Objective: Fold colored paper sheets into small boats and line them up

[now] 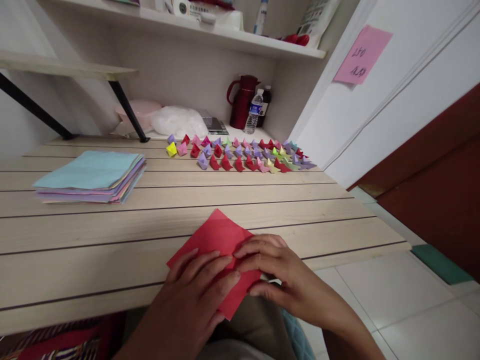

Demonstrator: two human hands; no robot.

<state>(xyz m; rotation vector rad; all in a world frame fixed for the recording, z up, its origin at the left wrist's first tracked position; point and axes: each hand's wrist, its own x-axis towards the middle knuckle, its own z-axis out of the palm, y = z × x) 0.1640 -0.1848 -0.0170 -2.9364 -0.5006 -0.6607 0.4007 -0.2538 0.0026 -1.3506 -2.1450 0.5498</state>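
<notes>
A red sheet of paper (217,232) lies corner-up at the table's front edge, its lower corner sticking out past the edge. My left hand (198,290) rests on its left part with fingers spread over the top, and the thumb appears to go beneath. On the right side, my right hand (275,267) grips the sheet with fingers on top and the thumb by the lower edge. The right corner is hidden under those fingers, so I cannot tell whether it is folded.
A stack of coloured paper (93,172) sits at the left. Rows of small folded paper boats (240,162) line the back of the slatted table (157,205). Behind stand a dark red jug (242,102) and a water bottle (254,112). A pink note (363,55) hangs at right.
</notes>
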